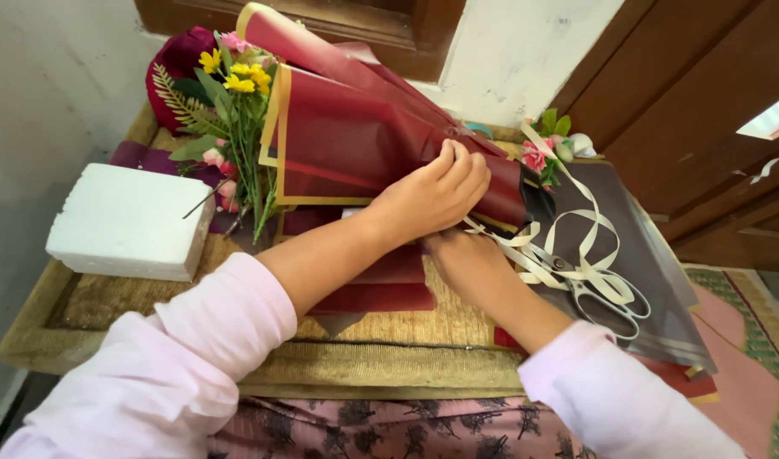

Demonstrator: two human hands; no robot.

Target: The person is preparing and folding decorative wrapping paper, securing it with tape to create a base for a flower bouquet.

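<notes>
The neck of the bouquet [355,127] is clasped from above by the left hand [432,195], its fingers curled over the dark red wrap where it narrows. The right hand [466,259] is tucked beneath the left, under the same gathered neck; most of its fingers are hidden, so whether it is clenched cannot be told. The bouquet is laid on its side across the far middle of the table [389,357], its wide gold-edged mouth turned to the far left, where yellow and pink flowers [232,81] and green fern are seen. A cream ribbon [589,246] is trailed from the neck toward the right, looped over the scissors [598,293], which are laid on a brown sheet [627,229] at the right. Further dark red sheets [381,285] are spread under the forearms. A white foam block [126,221] is set at the left, just beside the flower stems. A small pink flower sprig [542,153] is placed at the far right, beyond the brown sheet. Both arms are covered by pale pink sleeves [186,357]
</notes>
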